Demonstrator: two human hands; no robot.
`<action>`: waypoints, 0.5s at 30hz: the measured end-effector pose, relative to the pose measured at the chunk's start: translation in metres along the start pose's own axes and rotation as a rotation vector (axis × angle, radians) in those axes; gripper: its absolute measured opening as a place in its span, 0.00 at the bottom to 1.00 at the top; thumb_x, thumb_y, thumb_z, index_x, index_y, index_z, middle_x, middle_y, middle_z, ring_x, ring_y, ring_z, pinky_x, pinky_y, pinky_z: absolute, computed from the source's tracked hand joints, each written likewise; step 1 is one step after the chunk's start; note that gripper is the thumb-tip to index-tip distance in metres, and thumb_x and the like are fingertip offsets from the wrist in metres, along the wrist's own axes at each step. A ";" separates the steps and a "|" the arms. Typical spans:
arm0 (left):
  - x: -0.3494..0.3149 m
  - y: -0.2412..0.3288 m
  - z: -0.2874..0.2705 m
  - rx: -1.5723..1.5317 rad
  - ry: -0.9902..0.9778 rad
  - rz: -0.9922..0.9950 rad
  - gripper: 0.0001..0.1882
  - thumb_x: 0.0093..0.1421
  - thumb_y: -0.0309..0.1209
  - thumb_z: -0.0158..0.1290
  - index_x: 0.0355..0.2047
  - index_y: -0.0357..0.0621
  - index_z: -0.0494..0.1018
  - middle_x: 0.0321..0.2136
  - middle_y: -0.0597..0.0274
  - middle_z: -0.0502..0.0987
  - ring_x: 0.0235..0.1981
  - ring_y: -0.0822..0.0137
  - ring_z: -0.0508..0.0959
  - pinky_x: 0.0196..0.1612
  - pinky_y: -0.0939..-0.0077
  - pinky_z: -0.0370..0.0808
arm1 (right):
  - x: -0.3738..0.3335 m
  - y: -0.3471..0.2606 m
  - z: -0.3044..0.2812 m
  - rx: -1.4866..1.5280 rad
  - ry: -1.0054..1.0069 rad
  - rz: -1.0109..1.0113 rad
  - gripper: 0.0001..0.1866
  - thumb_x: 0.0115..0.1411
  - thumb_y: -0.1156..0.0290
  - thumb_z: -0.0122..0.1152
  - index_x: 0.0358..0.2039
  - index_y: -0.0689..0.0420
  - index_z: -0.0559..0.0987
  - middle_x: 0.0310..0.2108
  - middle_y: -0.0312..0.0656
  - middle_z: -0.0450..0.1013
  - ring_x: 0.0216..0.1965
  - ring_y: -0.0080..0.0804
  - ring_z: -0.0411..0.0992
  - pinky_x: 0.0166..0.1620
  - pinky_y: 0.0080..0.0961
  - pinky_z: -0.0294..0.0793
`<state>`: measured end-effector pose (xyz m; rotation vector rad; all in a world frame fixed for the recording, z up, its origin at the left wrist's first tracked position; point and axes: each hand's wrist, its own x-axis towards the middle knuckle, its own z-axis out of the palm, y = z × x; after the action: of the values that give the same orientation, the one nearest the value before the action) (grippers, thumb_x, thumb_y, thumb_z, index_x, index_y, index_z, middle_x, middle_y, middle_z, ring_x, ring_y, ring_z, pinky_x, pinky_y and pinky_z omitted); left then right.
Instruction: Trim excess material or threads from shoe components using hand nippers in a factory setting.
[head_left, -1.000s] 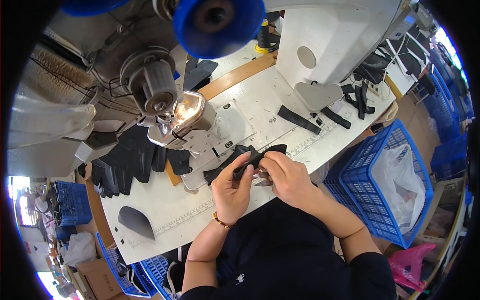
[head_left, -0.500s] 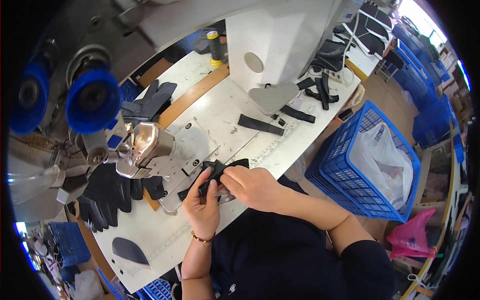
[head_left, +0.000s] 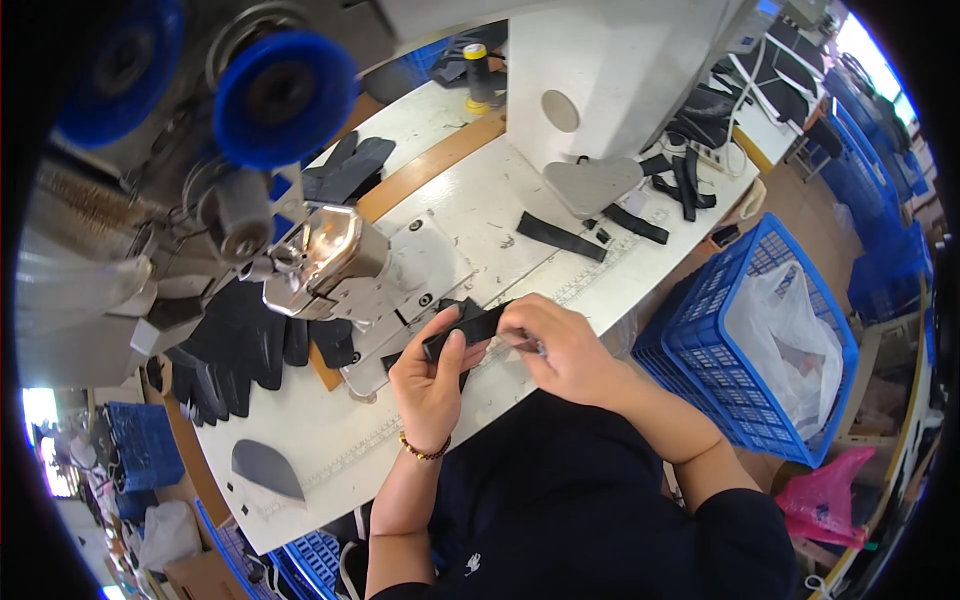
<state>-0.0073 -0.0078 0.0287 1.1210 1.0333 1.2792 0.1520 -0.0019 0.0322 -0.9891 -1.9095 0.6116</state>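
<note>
My left hand pinches a folded black fabric strip between thumb and fingers, above the front edge of the white sewing table. Close by on the right, my right hand is closed beside the strip's free end. A small silvery metal tool shows between its fingers; its exact kind is mostly hidden. More black material lies under the left fingers, and where it ends is hard to see. Just beyond the hands is the metal sewing machine head.
Black finger-shaped pieces are piled left of the machine head. A dark curved piece lies near the front left. Loose black strips lie at the right, before the white machine column. A blue crate stands on the floor.
My right hand has moved right, away from my left hand, uncovering more of the strip and the metal tool. The whole view has shifted, so the table appears further right.
</note>
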 end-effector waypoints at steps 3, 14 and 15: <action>0.000 -0.001 -0.001 -0.019 0.003 -0.005 0.15 0.57 0.25 0.42 0.43 0.28 0.62 0.31 0.50 0.73 0.30 0.64 0.76 0.34 0.77 0.75 | 0.000 0.000 -0.001 0.108 0.017 0.048 0.09 0.44 0.85 0.52 0.28 0.62 0.68 0.25 0.41 0.65 0.23 0.28 0.66 0.24 0.19 0.66; -0.002 -0.002 -0.003 -0.010 0.004 0.035 0.14 0.56 0.24 0.44 0.42 0.29 0.64 0.31 0.53 0.73 0.30 0.67 0.76 0.33 0.78 0.76 | 0.002 -0.002 0.013 -0.367 0.070 -0.212 0.16 0.37 0.79 0.56 0.30 0.60 0.68 0.30 0.40 0.66 0.27 0.31 0.69 0.22 0.21 0.70; -0.002 -0.002 -0.003 -0.007 0.004 0.037 0.14 0.56 0.24 0.44 0.42 0.29 0.64 0.31 0.54 0.73 0.30 0.68 0.76 0.33 0.78 0.76 | 0.002 -0.002 0.015 -0.368 0.070 -0.213 0.16 0.37 0.79 0.56 0.30 0.60 0.68 0.30 0.40 0.66 0.27 0.31 0.69 0.22 0.21 0.70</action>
<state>-0.0103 -0.0101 0.0261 1.1373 1.0140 1.3140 0.1379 -0.0019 0.0275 -0.9976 -2.0719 0.1012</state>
